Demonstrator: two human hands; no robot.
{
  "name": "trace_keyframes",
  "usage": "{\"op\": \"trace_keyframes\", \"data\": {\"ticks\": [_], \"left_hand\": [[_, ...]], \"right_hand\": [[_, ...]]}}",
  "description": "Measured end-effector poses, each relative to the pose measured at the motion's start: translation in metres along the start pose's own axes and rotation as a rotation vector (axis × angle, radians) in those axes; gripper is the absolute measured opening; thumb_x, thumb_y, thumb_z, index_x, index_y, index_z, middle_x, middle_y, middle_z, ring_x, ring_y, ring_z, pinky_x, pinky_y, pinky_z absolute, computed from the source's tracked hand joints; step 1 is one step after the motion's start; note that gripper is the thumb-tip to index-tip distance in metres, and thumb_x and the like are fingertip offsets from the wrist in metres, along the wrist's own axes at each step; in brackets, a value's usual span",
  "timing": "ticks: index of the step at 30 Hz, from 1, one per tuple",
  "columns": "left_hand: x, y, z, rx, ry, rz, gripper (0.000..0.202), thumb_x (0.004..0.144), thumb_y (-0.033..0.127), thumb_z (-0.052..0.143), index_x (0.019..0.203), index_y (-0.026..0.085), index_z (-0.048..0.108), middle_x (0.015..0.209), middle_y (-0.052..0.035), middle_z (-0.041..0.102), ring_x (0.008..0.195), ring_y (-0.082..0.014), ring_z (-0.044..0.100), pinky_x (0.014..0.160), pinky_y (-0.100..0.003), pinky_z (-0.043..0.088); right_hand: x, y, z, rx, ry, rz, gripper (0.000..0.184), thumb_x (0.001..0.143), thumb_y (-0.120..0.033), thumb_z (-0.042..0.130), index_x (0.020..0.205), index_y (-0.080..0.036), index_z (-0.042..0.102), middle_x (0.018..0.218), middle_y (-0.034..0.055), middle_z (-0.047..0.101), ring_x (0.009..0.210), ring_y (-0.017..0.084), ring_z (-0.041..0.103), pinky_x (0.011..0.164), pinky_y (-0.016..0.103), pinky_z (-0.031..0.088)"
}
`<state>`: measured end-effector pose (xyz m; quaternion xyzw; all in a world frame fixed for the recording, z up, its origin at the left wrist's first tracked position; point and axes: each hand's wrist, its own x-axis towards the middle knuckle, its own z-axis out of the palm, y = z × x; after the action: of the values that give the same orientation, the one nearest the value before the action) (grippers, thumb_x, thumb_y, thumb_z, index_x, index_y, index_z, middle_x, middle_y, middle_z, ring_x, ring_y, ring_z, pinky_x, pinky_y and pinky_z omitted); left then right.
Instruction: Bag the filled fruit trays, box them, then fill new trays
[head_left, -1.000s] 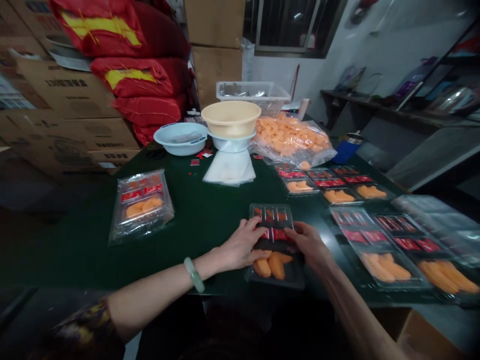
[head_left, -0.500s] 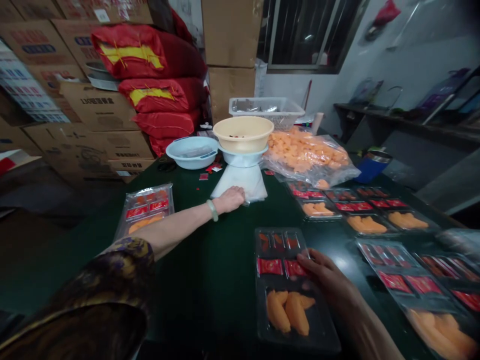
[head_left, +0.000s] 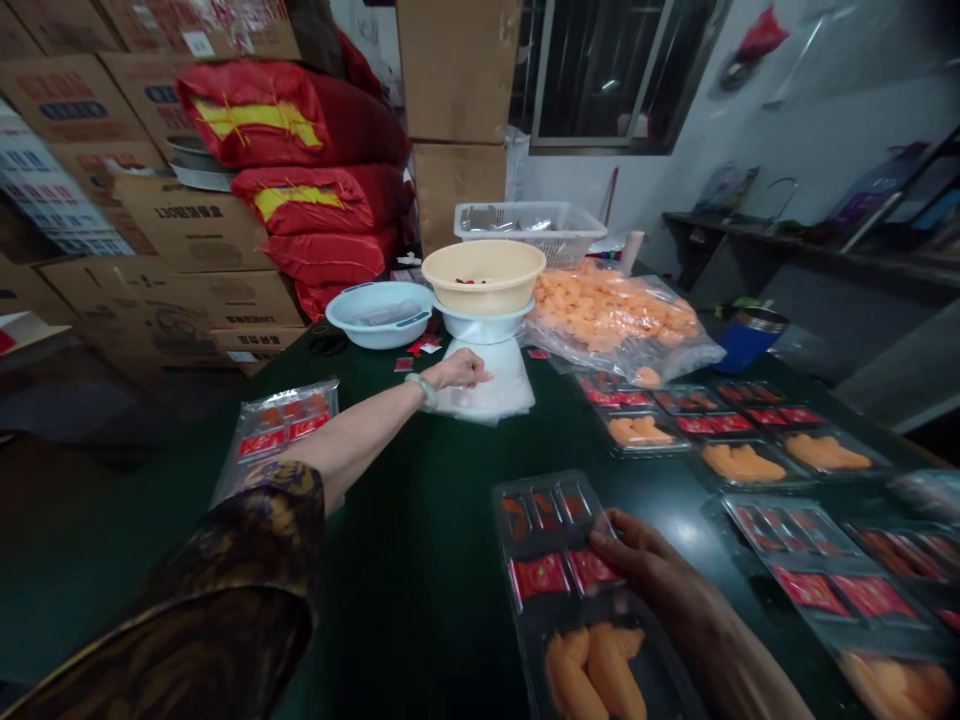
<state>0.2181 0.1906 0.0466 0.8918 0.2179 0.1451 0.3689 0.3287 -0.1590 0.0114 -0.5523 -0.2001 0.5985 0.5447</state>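
My left hand (head_left: 461, 371) reaches far across the green table (head_left: 420, 560) and rests palm down on a stack of clear plastic bags (head_left: 491, 390), fingers stretched over it. A pale green bangle sits on that wrist. My right hand (head_left: 641, 565) lies with its fingers on the right side of a black tray (head_left: 551, 545) near the front edge. The tray holds red sachets in its upper cells and orange fruit pieces (head_left: 592, 670) in the bottom cell.
A yellow bowl (head_left: 484, 275) sits in a white one behind the bags, with a pale blue basin (head_left: 379, 312) to the left. A big bag of orange pieces (head_left: 615, 315) and several filled trays (head_left: 739, 440) lie right. A bagged tray (head_left: 281, 428) lies left. Cartons and red sacks stand behind.
My left hand left the tray and stretched forward onto the stack of plastic bags. My right hand stayed on the tray. The view tilted up and moved closer to the table.
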Motion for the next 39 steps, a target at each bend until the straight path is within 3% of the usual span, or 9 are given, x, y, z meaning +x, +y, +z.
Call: {"op": "trace_keyframes", "data": {"ticks": [5,11,17,23,26,29,32,35,39], "left_hand": [[-0.018,0.026,0.014,0.053,-0.114,0.086,0.039,0.077,0.039,0.053,0.049,0.017,0.037,0.044,0.0051,0.036,0.044,-0.0056,0.03,0.047,-0.021,0.024],[-0.096,0.078,0.053,0.215,-0.349,0.389,0.029,0.08,0.027,0.053,0.054,0.016,0.045,0.053,0.0026,0.042,0.051,-0.0087,0.034,0.052,-0.024,0.028],[-0.16,0.104,0.058,0.162,-0.37,0.539,0.023,0.09,0.026,0.039,0.079,0.014,0.056,0.094,-0.0112,0.058,0.083,-0.0157,0.053,0.077,-0.028,0.041],[-0.203,0.13,0.075,0.144,-0.419,0.562,0.021,0.091,0.021,0.038,0.091,0.015,0.058,0.107,-0.0128,0.059,0.098,-0.0179,0.055,0.087,-0.03,0.041],[-0.224,0.133,0.086,0.225,-0.313,0.618,0.024,0.092,0.024,0.035,0.096,0.015,0.058,0.112,-0.0123,0.058,0.109,-0.0188,0.051,0.094,-0.032,0.037],[-0.244,0.126,0.093,0.433,-0.037,0.47,0.021,0.09,0.021,0.038,0.087,0.015,0.057,0.109,-0.0121,0.058,0.107,-0.0215,0.05,0.09,-0.035,0.037],[-0.257,0.117,0.1,0.617,0.194,0.098,0.014,0.082,0.02,0.043,0.079,0.016,0.056,0.093,-0.0115,0.059,0.088,-0.0228,0.054,0.072,-0.033,0.04],[-0.263,0.11,0.101,0.572,0.18,-0.18,0.02,0.082,0.032,0.046,0.073,0.017,0.056,0.069,-0.0057,0.057,0.067,-0.0197,0.053,0.057,-0.028,0.035],[-0.268,0.1,0.094,0.194,-0.03,-0.153,0.029,0.085,0.032,0.043,0.062,0.017,0.051,0.057,0.0003,0.051,0.056,-0.0119,0.048,0.054,-0.023,0.033]], "right_hand": [[-0.001,-0.017,0.034,0.139,-0.213,-0.019,0.038,0.063,-0.03,0.076,0.088,-0.018,0.05,0.071,-0.002,0.063,0.066,0.013,0.063,0.064,0.024,0.049],[-0.012,-0.01,0.061,0.055,-0.176,0.065,0.045,0.058,-0.029,0.078,0.09,-0.018,0.048,0.067,-0.0007,0.064,0.05,0.014,0.061,0.045,0.022,0.046],[-0.051,0.022,0.051,0.03,-0.05,0.131,0.048,0.062,-0.026,0.074,0.099,-0.018,0.044,0.07,-0.0003,0.065,0.045,0.014,0.061,0.035,0.019,0.04],[-0.082,0.035,0.057,-0.037,0.022,0.004,0.091,0.067,-0.024,0.069,0.141,-0.022,0.016,0.064,-0.0019,0.065,0.046,0.015,0.061,0.034,0.018,0.039],[-0.086,0.042,0.06,-0.015,-0.033,-0.021,0.087,0.064,-0.025,0.071,0.139,-0.019,0.027,0.065,-0.0013,0.066,0.044,0.013,0.059,0.035,0.018,0.039],[-0.09,0.054,0.064,0.024,-0.009,-0.059,0.083,0.063,-0.026,0.073,0.137,-0.019,0.034,0.064,-0.0033,0.064,0.044,0.01,0.055,0.037,0.018,0.04],[-0.096,0.067,0.071,0.042,0.039,-0.097,0.085,0.062,-0.029,0.075,0.137,-0.019,0.035,0.058,-0.006,0.061,0.04,0.008,0.049,0.037,0.018,0.038],[-0.105,0.077,0.079,0.099,0.125,-0.105,0.092,0.059,-0.031,0.077,0.139,-0.02,0.033,0.059,-0.0054,0.062,0.042,0.009,0.05,0.04,0.02,0.041],[-0.113,0.088,0.086,0.226,0.169,-0.126,0.091,0.061,-0.031,0.078,0.14,-0.025,0.031,0.066,-0.0036,0.065,0.053,0.012,0.057,0.054,0.026,0.048]]}}
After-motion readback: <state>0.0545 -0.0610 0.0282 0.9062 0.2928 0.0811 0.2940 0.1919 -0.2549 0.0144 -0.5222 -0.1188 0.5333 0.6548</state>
